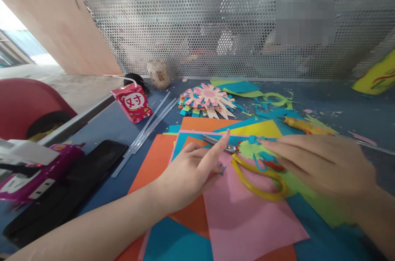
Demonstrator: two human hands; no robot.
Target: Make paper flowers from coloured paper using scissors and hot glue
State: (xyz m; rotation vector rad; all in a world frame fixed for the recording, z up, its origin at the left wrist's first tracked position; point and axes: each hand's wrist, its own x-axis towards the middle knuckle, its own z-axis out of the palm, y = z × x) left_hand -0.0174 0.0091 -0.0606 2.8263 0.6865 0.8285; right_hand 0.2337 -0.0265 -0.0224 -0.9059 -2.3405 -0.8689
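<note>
My left hand (pixel 194 170) rests on a stack of coloured paper sheets (pixel 234 215), index finger stretched toward the scissors' blades, other fingers loosely curled, holding nothing. Yellow-handled scissors (pixel 256 178) lie on the pink sheet between my hands. My right hand (pixel 321 166) lies flat with fingers stretched out, fingertips on a small green paper cut-out (pixel 251 150) with blue and red scraps beside the scissors.
A layered paper flower (pixel 206 100) sits further back. A red drink carton (pixel 133 102) with a straw, clear glue sticks (pixel 148 129), a black phone (pixel 77 182) and a purple-white tool (pixel 33 170) are on the left. A yellow glue gun (pixel 304 126) lies right. A perforated metal screen (pixel 197 18) stands behind.
</note>
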